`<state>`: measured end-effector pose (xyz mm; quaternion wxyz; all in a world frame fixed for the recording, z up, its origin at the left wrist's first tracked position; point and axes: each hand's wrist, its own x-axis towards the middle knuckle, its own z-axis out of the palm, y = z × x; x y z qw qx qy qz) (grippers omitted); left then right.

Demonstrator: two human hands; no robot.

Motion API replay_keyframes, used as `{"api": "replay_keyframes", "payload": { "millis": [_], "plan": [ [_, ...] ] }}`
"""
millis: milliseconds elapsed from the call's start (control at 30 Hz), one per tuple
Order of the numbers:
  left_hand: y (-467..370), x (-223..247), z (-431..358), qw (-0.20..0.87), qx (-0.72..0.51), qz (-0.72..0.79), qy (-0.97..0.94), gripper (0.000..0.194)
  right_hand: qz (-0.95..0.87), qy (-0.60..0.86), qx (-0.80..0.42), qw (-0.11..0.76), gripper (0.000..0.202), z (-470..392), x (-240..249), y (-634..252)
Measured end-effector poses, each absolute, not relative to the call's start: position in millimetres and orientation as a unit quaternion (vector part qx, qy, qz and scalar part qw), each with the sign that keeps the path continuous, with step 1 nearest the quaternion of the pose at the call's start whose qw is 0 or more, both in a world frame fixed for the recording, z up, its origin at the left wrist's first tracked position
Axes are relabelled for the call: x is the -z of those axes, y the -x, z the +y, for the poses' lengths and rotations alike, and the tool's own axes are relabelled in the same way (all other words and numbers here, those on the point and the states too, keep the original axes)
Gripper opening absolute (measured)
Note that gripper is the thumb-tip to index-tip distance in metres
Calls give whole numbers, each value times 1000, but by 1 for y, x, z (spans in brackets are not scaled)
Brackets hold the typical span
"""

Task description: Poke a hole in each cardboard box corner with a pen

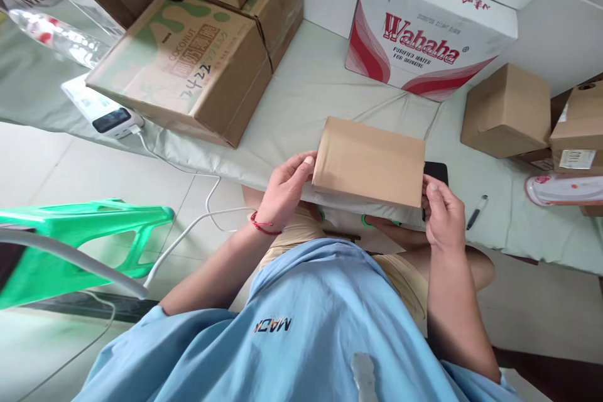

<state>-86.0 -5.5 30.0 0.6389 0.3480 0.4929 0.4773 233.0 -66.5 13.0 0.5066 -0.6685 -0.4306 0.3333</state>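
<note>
A plain brown cardboard box (370, 160) is between my hands at the front edge of the cloth-covered table, its broad face up. My left hand (289, 185), with a red cord on the wrist, grips its left end, thumb uppermost. At the opposite end my right hand (443, 210) has its fingers curled against the box's right side. Some fingertips of both hands are hidden by the box. Partly covered behind the right hand lies a flat black object (437, 171). A pen (477, 212) rests on the cloth just right of that hand.
A white Wahaha carton (424, 31) stands at the back. Coconut cartons (188, 56) and a white power bank (101, 107) with a cable occupy the left. Small brown boxes (509, 110) sit at the right. A green stool (94, 239) is on the floor at left.
</note>
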Motion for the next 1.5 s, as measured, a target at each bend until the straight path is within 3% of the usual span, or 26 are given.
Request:
{"api": "replay_keyframes", "payload": {
  "millis": [167,300,500,767,1033,1167,1500],
  "plan": [
    [89,-1,-29,646,-450,522,-329,53,-494,632,-387,454,68,-94,6,-235],
    [88,-3,-31,638,-474,511,-328,54,-531,674,-290,423,60,-92,0,-230],
    [84,-36,-19,620,-520,485,-333,60,-598,667,-104,432,46,-80,-52,-223],
    [89,-38,-13,600,-542,513,-287,50,-658,633,-29,406,39,-87,-96,-192],
    [91,-90,-15,521,-584,456,-423,24,-504,699,-182,473,41,-65,-80,-220],
    [89,-97,-8,506,-530,462,-500,27,-452,712,-263,468,40,-66,-63,-224],
    [75,-104,-11,568,-527,408,-483,34,-400,683,-285,540,50,-74,-54,-228]
  ]
}}
